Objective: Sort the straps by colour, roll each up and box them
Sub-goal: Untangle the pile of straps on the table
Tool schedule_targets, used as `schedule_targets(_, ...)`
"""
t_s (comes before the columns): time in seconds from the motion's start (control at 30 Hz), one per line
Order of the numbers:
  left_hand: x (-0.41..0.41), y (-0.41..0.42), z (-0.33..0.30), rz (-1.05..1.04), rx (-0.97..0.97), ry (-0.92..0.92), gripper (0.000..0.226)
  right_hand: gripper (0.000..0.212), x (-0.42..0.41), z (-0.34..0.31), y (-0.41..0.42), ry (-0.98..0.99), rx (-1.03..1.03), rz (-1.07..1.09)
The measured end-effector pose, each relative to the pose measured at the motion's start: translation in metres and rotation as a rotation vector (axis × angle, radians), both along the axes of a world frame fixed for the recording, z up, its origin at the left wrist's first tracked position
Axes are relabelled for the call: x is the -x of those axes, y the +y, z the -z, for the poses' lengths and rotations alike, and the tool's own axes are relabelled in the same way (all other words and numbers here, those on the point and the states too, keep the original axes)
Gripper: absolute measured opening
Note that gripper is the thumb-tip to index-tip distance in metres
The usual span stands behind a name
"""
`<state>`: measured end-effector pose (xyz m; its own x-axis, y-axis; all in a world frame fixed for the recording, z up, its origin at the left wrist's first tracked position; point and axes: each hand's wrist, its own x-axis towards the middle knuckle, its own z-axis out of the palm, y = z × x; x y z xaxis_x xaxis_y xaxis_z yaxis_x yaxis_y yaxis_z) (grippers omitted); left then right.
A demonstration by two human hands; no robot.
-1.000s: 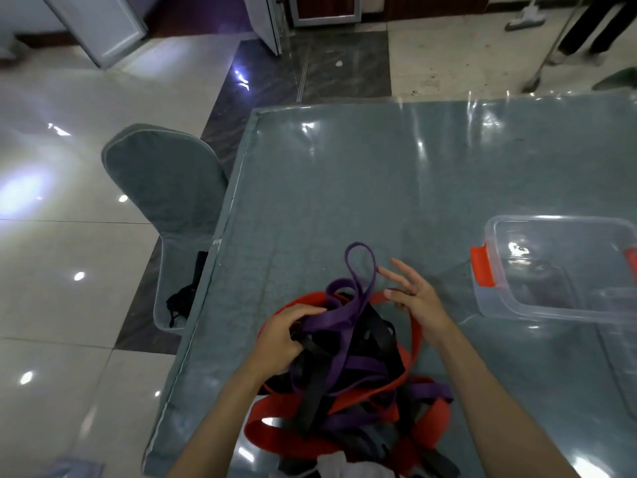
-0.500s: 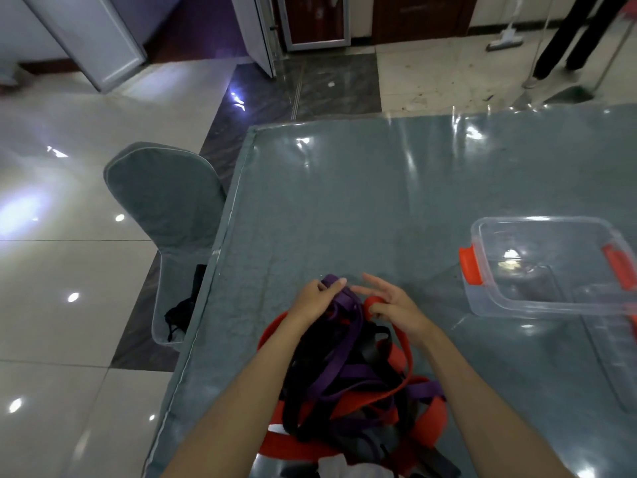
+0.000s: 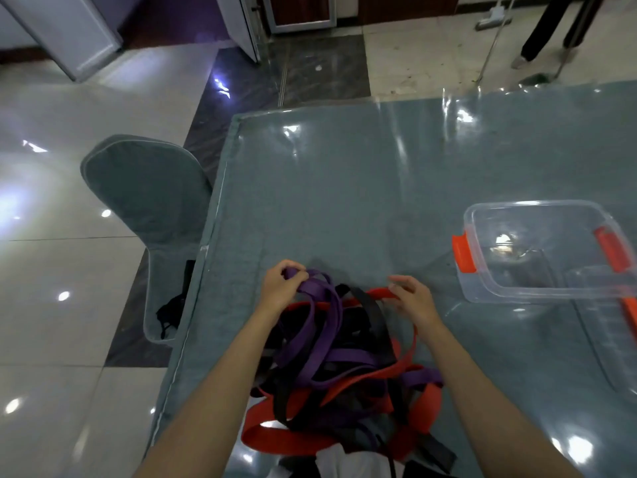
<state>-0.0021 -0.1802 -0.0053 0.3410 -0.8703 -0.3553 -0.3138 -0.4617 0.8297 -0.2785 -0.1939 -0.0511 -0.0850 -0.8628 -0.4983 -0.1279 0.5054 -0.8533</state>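
1. A grey-green table (image 3: 379, 188) under clear plastic film carries everything.
2. A covered chair (image 3: 148, 198) stands at its left edge.
3. A clear box (image 3: 537, 294) with orange clips sits at the right.
4. A tangled pile of straps (image 3: 344, 374), purple, red and black, lies at the near edge.
5. The left hand (image 3: 281, 288) curls round a purple strap (image 3: 317, 291) at the pile's far side.
6. The right hand (image 3: 412, 300) pinches a red strap (image 3: 382, 293) there.
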Motion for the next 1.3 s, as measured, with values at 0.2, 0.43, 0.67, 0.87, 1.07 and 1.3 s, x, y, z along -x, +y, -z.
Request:
schedule_targets(0.2,-0.032,0.023,-0.004,-0.081,0.025,0.063,0.030,0.023,0.012,0.017,0.009,0.191,-0.040,-0.251)
schedule_targets(0.43,-0.020,0.048,-0.014,-0.060,-0.062,0.155,0.026,0.018,0.013,0.006,0.015,0.129,-0.154,-0.361)
schedule_targets(0.67,0.024,0.065,-0.001,0.473,-0.134,-0.036,0.028,0.006,0.001,-0.025,-0.010,-0.234,-0.174,0.143)
schedule_targets(0.87,0.053,0.056,-0.001,0.712,-0.137,-0.487,0.035,0.024,-0.013,-0.059,-0.035,-0.380,-0.201,-0.011)
schedule_targets(1.07,0.064,0.049,-0.006,0.614,-0.064,-0.363,0.044,0.040,-0.017,-0.063,-0.036,-0.422,-0.087,-0.087)
schedule_targets(1.3,0.031,0.036,-0.006,0.165,-0.004,0.090,0.025,0.028,-0.018,-0.038,-0.028,-0.132,-0.013,-0.002)
